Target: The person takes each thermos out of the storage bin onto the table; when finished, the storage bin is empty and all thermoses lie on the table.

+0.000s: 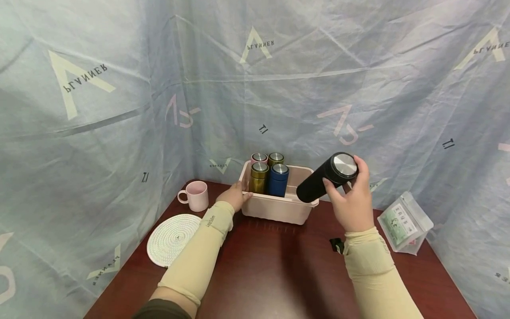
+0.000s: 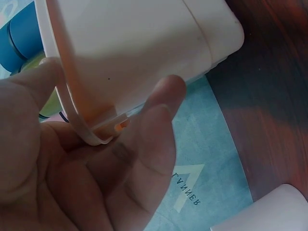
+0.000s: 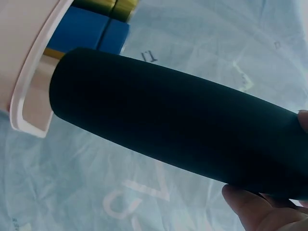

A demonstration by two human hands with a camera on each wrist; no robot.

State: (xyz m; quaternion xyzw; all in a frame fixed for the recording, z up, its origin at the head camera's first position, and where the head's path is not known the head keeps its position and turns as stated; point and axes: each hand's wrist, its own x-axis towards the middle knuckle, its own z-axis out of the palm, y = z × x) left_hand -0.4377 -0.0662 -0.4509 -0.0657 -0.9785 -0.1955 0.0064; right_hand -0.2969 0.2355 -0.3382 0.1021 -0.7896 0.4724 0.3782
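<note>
A pale pink plastic bin (image 1: 275,208) stands at the back of the dark wooden table. Inside it are several metal-lidded flasks, among them a gold flask (image 1: 259,177) and a blue flask (image 1: 278,180). My left hand (image 1: 235,196) grips the bin's left rim (image 2: 72,108), thumb inside and fingers (image 2: 154,139) on the outer wall. My right hand (image 1: 350,199) holds a black flask (image 1: 326,177) with a silver lid, tilted, its base over the bin's right rim. The right wrist view shows the black flask (image 3: 178,130) near the bin corner (image 3: 29,101).
A pink mug (image 1: 195,195) and a white coiled-rope coaster (image 1: 174,239) lie left of the bin. A clear pouch with a green label (image 1: 404,223) lies at the right. Pale blue printed sheeting hangs around the table's sides and back.
</note>
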